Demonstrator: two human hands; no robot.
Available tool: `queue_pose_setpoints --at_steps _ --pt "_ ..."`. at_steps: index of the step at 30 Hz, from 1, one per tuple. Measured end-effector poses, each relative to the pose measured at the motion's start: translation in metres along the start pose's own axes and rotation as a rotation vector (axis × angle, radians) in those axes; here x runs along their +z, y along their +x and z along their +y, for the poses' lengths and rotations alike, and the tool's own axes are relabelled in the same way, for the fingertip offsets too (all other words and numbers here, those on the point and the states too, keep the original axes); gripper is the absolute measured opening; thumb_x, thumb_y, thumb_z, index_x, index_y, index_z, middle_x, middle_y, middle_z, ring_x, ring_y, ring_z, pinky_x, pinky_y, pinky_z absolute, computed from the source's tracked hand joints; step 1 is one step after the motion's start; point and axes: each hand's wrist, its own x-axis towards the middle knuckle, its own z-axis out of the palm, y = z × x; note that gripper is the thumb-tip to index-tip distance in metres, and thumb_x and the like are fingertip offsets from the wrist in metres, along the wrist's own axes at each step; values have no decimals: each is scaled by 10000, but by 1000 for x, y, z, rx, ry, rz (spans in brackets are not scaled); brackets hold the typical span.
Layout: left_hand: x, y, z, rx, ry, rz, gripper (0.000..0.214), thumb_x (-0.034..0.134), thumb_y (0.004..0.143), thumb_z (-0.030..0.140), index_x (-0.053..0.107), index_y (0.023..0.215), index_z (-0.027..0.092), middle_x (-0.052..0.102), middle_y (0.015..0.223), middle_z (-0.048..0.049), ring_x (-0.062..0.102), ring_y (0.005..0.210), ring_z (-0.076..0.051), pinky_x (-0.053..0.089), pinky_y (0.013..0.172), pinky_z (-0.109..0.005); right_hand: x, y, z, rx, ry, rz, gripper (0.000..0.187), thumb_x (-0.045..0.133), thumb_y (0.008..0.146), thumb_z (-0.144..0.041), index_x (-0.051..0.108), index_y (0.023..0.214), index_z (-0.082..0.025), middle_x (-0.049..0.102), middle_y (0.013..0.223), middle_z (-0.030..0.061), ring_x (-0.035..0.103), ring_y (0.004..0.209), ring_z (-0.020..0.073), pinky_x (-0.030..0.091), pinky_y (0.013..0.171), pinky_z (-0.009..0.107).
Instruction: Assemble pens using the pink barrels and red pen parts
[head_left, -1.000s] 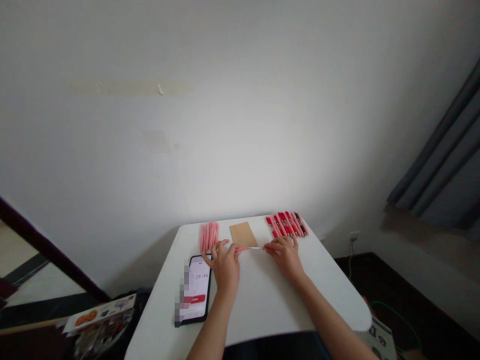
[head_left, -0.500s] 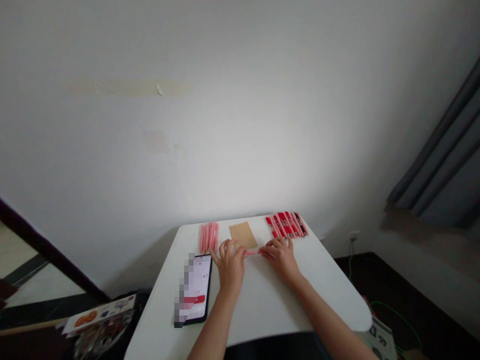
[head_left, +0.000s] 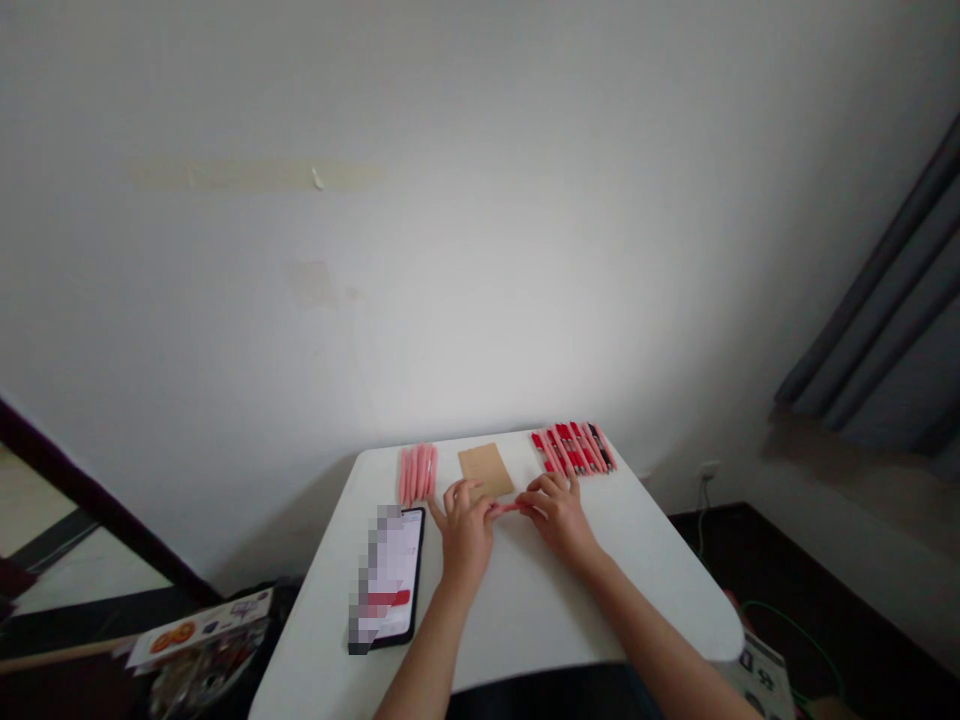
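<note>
My left hand (head_left: 466, 532) and my right hand (head_left: 559, 514) meet over the middle of a white table (head_left: 525, 600). Both pinch the ends of one pink pen (head_left: 508, 507) held between them, fingers closed on it. A row of pink pen barrels (head_left: 418, 471) lies at the back left. Several red and pink pens (head_left: 574, 448) lie side by side at the back right. A brown card (head_left: 486, 467) lies flat between the two rows, just beyond my fingers.
A phone (head_left: 394, 575) with a lit screen lies left of my left hand, near the table's left edge. The wall stands right behind the table. A dark curtain (head_left: 885, 330) hangs at right. Boxes and clutter (head_left: 195, 640) sit on the floor at lower left.
My hands have come closer together. The white refill that showed between the pen's two halves a second ago is now covered, and only a short pink length shows.
</note>
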Motion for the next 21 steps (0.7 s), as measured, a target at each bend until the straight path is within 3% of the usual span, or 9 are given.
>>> queue_pose_setpoints --at_steps 7,12,16,21 --pt "1 0 0 23 -16 -4 167 534 844 304 696 820 267 595 1198 -54 441 1200 -247 200 1079 -592 1 0 1 7 36 -37 182 512 924 -308 693 936 -307 678 852 17 559 970 207 168 1083 534" --pt "0 0 1 8 -20 8 140 557 829 291 693 831 258 594 1197 -62 447 1195 -255 205 1076 -595 -1 0 1 22 99 -49 168 568 889 -310 638 1038 -275 690 866 21 572 956 215 166 1078 560" --pt "0 0 1 6 -9 19 119 572 818 261 690 827 269 604 1189 -41 459 1189 -243 225 1076 -577 -1 0 0 38 113 -34 96 561 893 -294 643 920 -254 696 852 16 578 938 209 160 1070 573" --pt "0 0 0 1 -19 24 127 566 824 287 693 825 272 610 1183 -39 458 1192 -242 218 1081 -564 -3 -1 -2 49 62 -62 151 550 903 -365 671 883 -277 698 812 3 576 937 206 125 1076 569"
